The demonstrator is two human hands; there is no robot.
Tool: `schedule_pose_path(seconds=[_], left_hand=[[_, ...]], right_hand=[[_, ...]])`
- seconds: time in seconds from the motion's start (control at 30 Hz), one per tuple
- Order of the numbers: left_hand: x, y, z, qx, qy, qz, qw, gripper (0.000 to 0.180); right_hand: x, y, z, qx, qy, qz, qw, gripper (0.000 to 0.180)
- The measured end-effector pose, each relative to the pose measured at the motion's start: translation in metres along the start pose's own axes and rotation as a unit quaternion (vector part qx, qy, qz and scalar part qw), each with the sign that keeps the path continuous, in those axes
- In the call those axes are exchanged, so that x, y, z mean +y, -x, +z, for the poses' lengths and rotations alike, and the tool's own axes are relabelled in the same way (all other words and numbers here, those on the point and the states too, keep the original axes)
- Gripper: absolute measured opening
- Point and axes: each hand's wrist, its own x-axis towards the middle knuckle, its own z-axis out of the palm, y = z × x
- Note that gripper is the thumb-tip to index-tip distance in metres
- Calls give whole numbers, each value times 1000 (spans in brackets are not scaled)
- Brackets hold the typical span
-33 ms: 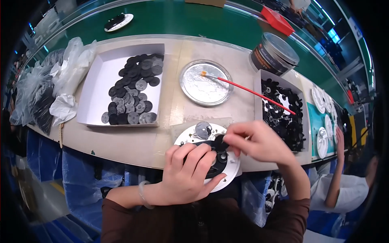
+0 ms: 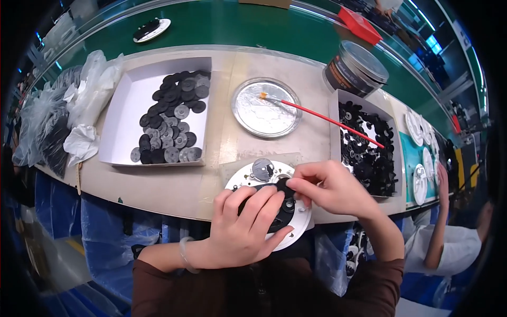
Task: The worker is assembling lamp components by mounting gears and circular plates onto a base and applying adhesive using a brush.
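Note:
A round white plate [image 2: 299, 222] lies at the table's near edge, carrying a black plastic housing [image 2: 280, 223] and a grey disc [image 2: 262, 170] at its far side. My left hand [image 2: 244, 226] is curled over the housing, its thumb along the plate's near right side, and holds it. It hides much of the housing. Thumb and forefinger of my right hand [image 2: 327, 187] pinch a small round black gear [image 2: 285, 185] at the housing's far right end. Part of that gear is covered by the fingertips.
Left stands a white box [image 2: 119, 124] of black and grey gears; right, a box [image 2: 364, 194] of small black parts. A red-handled brush [image 2: 338, 123] spans from a round metal lid [image 2: 253, 127] to that box. Behind are a tub [image 2: 354, 71] and a red tray [image 2: 360, 26]. A co-worker's hand [image 2: 442, 182] shows far right.
My right fingertips have shifted slightly on the black gear. The whole view has moved a little; my left hand stays on the housing.

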Motion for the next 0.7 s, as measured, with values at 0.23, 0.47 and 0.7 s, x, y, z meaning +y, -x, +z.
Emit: schedule_pose_path(seconds=[0.23, 0.47, 0.7], left_hand=[[1, -12, -10, -106, -57, 26, 992, 49], [-4, -22, -11, -162, -16, 51, 985, 49], [-4, -21, -12, -159, -31, 58, 985, 52]], right_hand=[[11, 2, 12, 96, 32, -34, 994, 20], [19, 7, 8, 138, 149, -69, 977, 23], [41, 37, -64, 520, 229, -66, 820, 27]])
